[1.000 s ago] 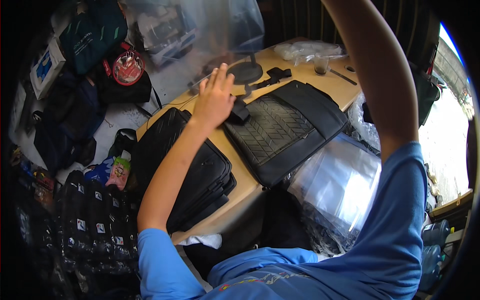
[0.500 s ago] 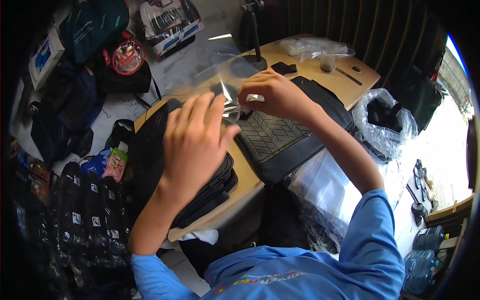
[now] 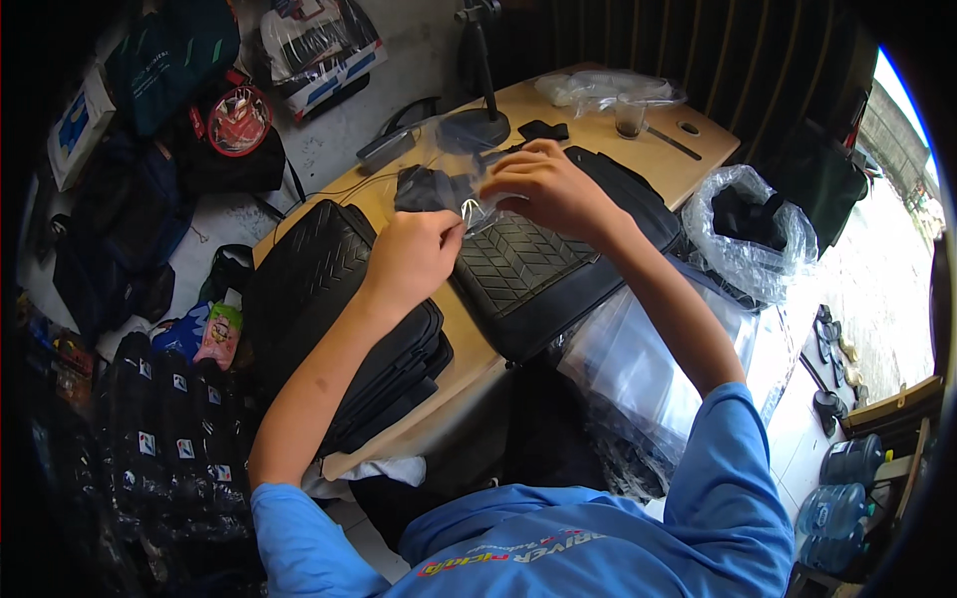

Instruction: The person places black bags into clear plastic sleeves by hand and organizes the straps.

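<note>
A clear plastic bag (image 3: 473, 207) is stretched between my two hands above the table. My left hand (image 3: 409, 257) pinches one part of its edge, fingers closed. Just to the right, my right hand (image 3: 558, 191) also has its fingers bent closed on the plastic. Beneath my right hand and forearm lies a black bag (image 3: 518, 264) with a chevron-patterned front panel. To the left, partly behind my left forearm, a stack of similar black bags (image 3: 304, 264) rests on the table (image 3: 469, 349).
At the table's back stand a black stand (image 3: 485, 85), a clear cup (image 3: 629, 121) and crumpled plastic (image 3: 608, 92). Right of the table are a stack of clear plastic sleeves (image 3: 638, 359) and a plastic sack holding black items (image 3: 743, 214). Plastic-wrapped black goods (image 3: 174, 448) fill the lower left.
My left hand has gone from spread fingers to a pinch on the plastic. The wide sheet that stood up over the table has dropped and bunched near my hands.
</note>
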`<state>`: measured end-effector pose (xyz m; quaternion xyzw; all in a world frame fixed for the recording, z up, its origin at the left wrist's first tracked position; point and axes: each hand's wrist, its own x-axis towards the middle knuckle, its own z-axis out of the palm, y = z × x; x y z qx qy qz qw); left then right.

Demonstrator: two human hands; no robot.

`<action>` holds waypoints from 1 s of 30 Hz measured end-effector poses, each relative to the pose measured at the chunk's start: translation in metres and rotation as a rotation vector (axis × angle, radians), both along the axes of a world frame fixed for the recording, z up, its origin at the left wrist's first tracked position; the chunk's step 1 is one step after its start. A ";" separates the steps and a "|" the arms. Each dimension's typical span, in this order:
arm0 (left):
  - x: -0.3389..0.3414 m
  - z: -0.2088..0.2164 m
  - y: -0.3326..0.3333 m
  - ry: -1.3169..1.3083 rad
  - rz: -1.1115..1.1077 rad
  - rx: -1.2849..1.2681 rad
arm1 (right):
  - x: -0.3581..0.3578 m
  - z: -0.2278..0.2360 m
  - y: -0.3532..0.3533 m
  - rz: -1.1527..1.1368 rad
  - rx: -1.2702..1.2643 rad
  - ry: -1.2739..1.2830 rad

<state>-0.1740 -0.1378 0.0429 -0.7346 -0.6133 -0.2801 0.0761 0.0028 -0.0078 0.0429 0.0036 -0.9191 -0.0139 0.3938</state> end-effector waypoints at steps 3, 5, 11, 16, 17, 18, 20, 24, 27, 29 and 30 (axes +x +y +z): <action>0.003 0.010 0.010 -0.318 -0.038 -0.130 | 0.008 -0.001 -0.031 -0.359 0.244 0.233; 0.002 0.014 0.015 -0.770 0.009 -0.374 | 0.008 -0.020 -0.056 -0.466 0.002 0.512; 0.020 0.012 0.019 -0.661 -0.121 -0.415 | -0.006 -0.053 -0.054 -0.234 -1.292 0.460; 0.011 0.012 0.026 -0.850 -0.059 -0.308 | -0.003 -0.055 -0.054 -0.131 -1.369 0.452; 0.010 0.013 0.028 -0.835 -0.030 -0.253 | -0.001 -0.053 -0.056 -0.107 -1.441 0.447; 0.012 0.014 0.029 -0.820 -0.007 -0.206 | 0.002 -0.052 -0.058 -0.092 -1.516 0.445; 0.023 0.011 0.024 -0.607 -0.028 -0.254 | 0.002 -0.057 -0.056 -0.079 -1.504 0.444; 0.032 0.008 0.025 -0.418 -0.055 -0.294 | -0.004 -0.062 -0.056 0.203 -1.504 0.457; 0.019 0.004 0.033 -0.432 -0.062 -0.170 | -0.002 -0.061 -0.055 0.297 -1.691 0.455; 0.016 0.003 0.035 -0.597 0.066 -0.192 | -0.003 -0.059 -0.057 0.205 -1.697 0.458; 0.021 0.005 0.033 -0.596 0.065 -0.194 | -0.003 -0.063 -0.055 0.192 -1.682 0.461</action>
